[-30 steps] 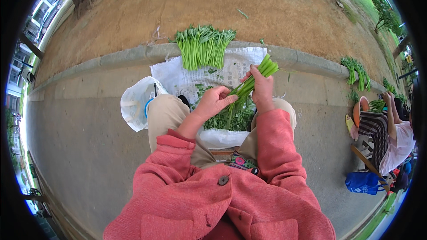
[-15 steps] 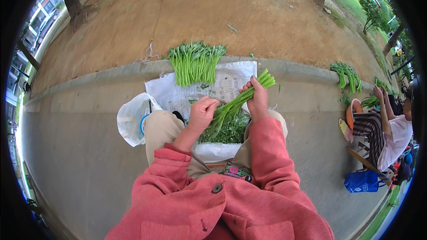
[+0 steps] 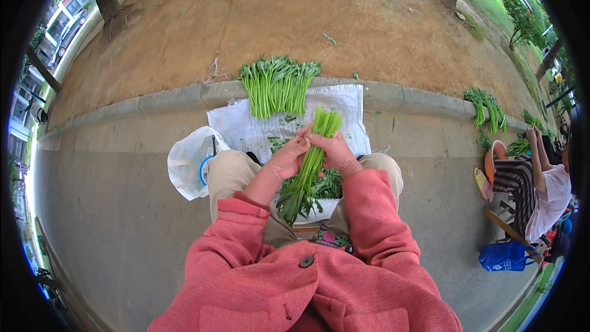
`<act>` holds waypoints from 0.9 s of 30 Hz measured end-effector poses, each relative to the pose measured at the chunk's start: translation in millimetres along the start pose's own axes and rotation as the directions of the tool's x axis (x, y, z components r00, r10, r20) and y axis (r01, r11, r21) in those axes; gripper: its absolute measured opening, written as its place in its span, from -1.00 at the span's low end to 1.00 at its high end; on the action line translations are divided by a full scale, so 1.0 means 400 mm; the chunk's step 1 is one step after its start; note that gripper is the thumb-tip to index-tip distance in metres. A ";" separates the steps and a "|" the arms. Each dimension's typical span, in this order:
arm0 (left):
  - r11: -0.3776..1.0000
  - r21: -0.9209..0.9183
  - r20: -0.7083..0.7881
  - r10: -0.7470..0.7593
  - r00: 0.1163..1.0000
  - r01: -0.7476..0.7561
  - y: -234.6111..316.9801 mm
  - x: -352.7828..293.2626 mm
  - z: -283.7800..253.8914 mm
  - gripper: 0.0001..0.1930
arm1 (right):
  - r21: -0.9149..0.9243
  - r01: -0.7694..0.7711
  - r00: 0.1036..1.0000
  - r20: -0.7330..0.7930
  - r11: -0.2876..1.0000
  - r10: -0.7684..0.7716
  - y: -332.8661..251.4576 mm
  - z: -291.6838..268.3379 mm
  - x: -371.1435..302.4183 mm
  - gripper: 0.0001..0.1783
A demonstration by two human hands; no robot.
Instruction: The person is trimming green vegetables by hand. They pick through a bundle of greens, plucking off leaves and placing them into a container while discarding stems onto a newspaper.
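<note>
Bunch of long-stemmed greens [image 3: 312, 166]: between the person's knees, above the woven sack; bright green, smooth, slim stalks packed side by side, tilted, pale blunt ends uppermost, darker narrow leaves hanging loose at the lower end.
Left hand [image 3: 290, 157]: closed on the stalks from the left, thumb and fingers near the upper part.
Right hand [image 3: 338, 152]: wrapped round the same bunch from the right, thumb across the front.
Row of greens [image 3: 278, 89]: stalks laid parallel, leaves on the kerb side, stem ends on the sack.
Woven sack [image 3: 349, 109]: white, spread flat, carrying a heap of loose leaves [image 3: 332, 184] and stray scraps.
White plastic bag [image 3: 183, 161]: open-mouthed, beside the left knee; a blue ring-shaped item and a dark upright handle show inside.
Orange basin [image 3: 490, 163]: beside the co-worker [image 3: 550, 197]; contents cannot be made out.
Blue tote bag [image 3: 503, 257]: contents hidden.
</note>
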State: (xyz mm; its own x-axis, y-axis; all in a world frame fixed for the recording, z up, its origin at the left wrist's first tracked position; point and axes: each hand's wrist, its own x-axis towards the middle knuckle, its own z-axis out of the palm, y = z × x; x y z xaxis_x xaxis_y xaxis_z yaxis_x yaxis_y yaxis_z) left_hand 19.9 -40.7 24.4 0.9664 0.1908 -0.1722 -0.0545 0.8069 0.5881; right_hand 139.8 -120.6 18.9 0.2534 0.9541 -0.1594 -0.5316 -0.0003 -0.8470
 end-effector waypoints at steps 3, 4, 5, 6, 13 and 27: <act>0.970 0.236 0.002 -0.064 0.998 0.062 0.003 0.001 -0.015 -0.27 | -0.255 0.079 0.997 0.042 0.964 -0.071 -0.026 0.003 -0.008 -0.59; 0.938 0.338 -0.016 -0.067 0.998 0.069 0.001 0.004 -0.022 -0.34 | -0.290 0.093 0.995 0.051 0.953 -0.082 -0.030 0.004 -0.009 -0.55; 0.922 0.379 -0.035 -0.067 0.997 0.075 -0.005 0.009 -0.032 -0.40 | -0.308 0.087 0.996 0.059 0.948 -0.072 -0.029 0.001 -0.008 -0.50; 0.904 0.419 -0.053 -0.066 0.996 0.082 -0.014 0.016 -0.043 -0.45 | -0.326 0.081 0.996 0.066 0.942 -0.063 -0.024 -0.004 -0.005 -0.44; 0.849 0.482 -0.096 -0.193 0.977 0.215 -0.018 0.025 -0.062 -0.71 | -0.126 0.083 0.990 0.122 0.989 -0.067 -0.040 -0.008 -0.008 -0.49; 0.957 0.286 0.337 -0.149 0.930 0.050 -0.040 0.031 -0.082 -0.39 | -0.209 -0.052 0.970 0.220 0.976 0.099 -0.056 -0.006 -0.019 -0.64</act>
State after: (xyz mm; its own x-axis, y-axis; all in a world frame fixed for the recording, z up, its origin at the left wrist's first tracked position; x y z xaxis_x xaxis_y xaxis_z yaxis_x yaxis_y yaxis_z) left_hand 24.7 -32.8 -13.2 0.9912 -0.1310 0.0185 0.0676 0.6220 0.7801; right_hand 151.6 -128.6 37.8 0.0153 0.9918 -0.1271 -0.3633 -0.1129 -0.9248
